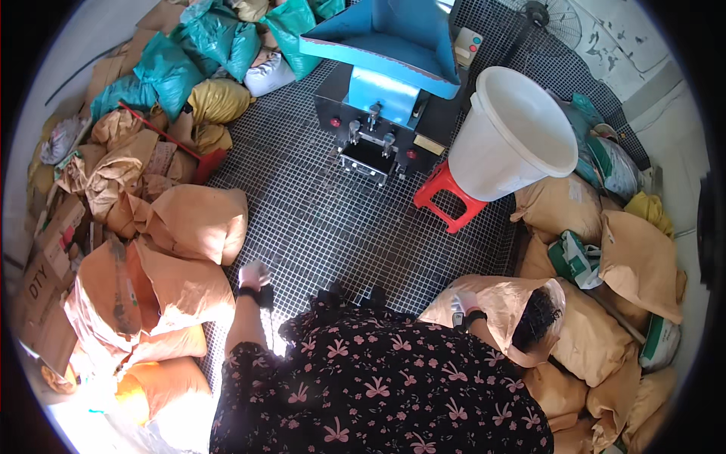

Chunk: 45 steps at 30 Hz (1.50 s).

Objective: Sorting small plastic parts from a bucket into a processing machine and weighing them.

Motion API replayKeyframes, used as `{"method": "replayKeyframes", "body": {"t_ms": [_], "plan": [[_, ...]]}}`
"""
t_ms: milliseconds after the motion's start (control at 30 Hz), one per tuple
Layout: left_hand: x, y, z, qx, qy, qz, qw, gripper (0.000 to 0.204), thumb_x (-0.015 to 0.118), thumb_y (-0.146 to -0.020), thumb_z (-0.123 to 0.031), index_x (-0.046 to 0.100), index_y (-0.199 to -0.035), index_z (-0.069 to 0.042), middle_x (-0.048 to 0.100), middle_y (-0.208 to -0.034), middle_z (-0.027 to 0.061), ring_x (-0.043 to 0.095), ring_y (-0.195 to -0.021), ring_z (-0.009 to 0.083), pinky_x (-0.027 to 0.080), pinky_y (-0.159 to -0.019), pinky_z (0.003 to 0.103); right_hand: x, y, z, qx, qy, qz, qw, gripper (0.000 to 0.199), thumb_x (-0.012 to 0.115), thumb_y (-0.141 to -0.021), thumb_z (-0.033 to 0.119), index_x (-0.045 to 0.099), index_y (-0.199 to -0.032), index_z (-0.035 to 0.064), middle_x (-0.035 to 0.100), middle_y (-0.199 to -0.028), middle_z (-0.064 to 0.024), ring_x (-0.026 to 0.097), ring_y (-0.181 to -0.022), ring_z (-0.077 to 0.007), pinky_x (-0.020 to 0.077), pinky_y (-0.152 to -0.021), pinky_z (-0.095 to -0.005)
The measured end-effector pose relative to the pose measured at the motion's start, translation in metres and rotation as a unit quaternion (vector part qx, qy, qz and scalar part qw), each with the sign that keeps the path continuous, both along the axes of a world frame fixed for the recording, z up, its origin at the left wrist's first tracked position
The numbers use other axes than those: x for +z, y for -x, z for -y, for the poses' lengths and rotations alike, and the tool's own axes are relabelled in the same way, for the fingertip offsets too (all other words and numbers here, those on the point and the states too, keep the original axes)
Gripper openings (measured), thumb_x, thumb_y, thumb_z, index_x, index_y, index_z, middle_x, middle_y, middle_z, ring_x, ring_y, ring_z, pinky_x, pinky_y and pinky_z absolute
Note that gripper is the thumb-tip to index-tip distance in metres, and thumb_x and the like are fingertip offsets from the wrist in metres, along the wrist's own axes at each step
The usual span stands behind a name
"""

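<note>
My left hand [255, 276], pale and seemingly gloved, hangs over the dark grid floor with nothing visible in it; its fingers look loosely apart. A dark band circles that wrist. On the right, my right hand [465, 302] is beside an open brown paper sack [495, 291], in front of its side in this view; whether it touches the paper I cannot tell. Its fingers look stretched out, and a watch [458, 320] is on the wrist. Black material [535, 318] shows in the sack's mouth.
A blue machine [386, 83] with a hopper stands ahead. Right of it, a large white bucket [510, 136] rests on a red stool [450, 198]. Brown sacks [189, 291] and teal bags [170, 72] pile along the left; more sacks [639, 261] line the right. A fan [541, 15] is at the back.
</note>
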State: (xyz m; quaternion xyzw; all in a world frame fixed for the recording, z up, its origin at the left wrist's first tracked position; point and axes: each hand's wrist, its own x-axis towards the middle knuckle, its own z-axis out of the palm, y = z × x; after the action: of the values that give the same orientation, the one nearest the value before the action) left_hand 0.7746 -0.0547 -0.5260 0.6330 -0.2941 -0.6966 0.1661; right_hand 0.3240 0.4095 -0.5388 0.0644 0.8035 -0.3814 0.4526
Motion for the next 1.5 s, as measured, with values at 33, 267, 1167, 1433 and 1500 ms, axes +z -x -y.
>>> {"method": "replayKeyframes", "body": {"t_ms": [33,267,1167,1433,1500], "plan": [[0.000,-0.030,-0.014,-0.097,0.078,0.051,0.991,0.016,0.055,-0.078,-0.013,0.056,-0.068,0.000,0.057,-0.065,0.0111,0.059,-0.057,0.0202,0.049,-0.046,0.031,-0.001,-0.003,-0.005,-0.014,0.000,-0.007,1.000,0.018,0.049,-0.080,0.016,0.058,-0.079,0.0010,0.062,-0.074,-0.0137,0.063,-0.062,-0.0257,0.0519,-0.052,-0.0351],[-0.070,-0.173,-0.098,0.087,0.039,0.100,0.990,0.016,0.053,-0.079,-0.016,0.056,-0.071,-0.003,0.047,-0.054,0.0023,0.043,-0.043,0.0130,0.033,-0.038,0.025,-0.006,0.017,-0.007,0.157,-0.074,-0.040,0.984,0.020,0.049,-0.081,0.018,0.059,-0.078,0.0005,0.060,-0.066,-0.0100,0.060,-0.056,-0.0219,0.0497,-0.050,-0.0318],[-0.058,-0.124,-0.079,0.298,-0.044,-0.081,0.950,0.019,0.048,-0.085,-0.020,0.038,-0.072,-0.009,0.037,-0.061,0.0040,0.034,-0.049,0.0166,0.031,-0.045,0.028,-0.012,0.003,0.059,0.082,-0.028,0.063,0.994,0.018,0.054,-0.077,0.016,0.059,-0.076,-0.0018,0.062,-0.070,-0.0124,0.061,-0.064,-0.0265,0.0503,-0.057,-0.0351],[-0.099,-0.144,-0.062,0.207,0.000,-0.067,0.976,0.035,0.039,-0.088,-0.021,0.040,-0.117,-0.001,0.048,-0.107,0.0188,0.052,-0.091,0.0376,0.047,-0.071,0.047,0.034,-0.025,0.062,0.314,-0.087,-0.172,0.930,0.022,0.047,-0.081,0.015,0.061,-0.082,-0.0012,0.065,-0.079,-0.0140,0.063,-0.066,-0.0253,0.0512,-0.058,-0.0320],[-0.106,-0.132,-0.058,0.191,-0.013,-0.077,0.978,0.036,0.040,-0.088,-0.022,0.040,-0.118,-0.001,0.048,-0.107,0.0186,0.052,-0.090,0.0374,0.047,-0.071,0.047,0.002,-0.015,0.050,0.237,-0.072,-0.094,0.964,0.022,0.046,-0.081,0.015,0.061,-0.082,-0.0011,0.064,-0.077,-0.0134,0.063,-0.067,-0.0247,0.0512,-0.059,-0.0321]]}}
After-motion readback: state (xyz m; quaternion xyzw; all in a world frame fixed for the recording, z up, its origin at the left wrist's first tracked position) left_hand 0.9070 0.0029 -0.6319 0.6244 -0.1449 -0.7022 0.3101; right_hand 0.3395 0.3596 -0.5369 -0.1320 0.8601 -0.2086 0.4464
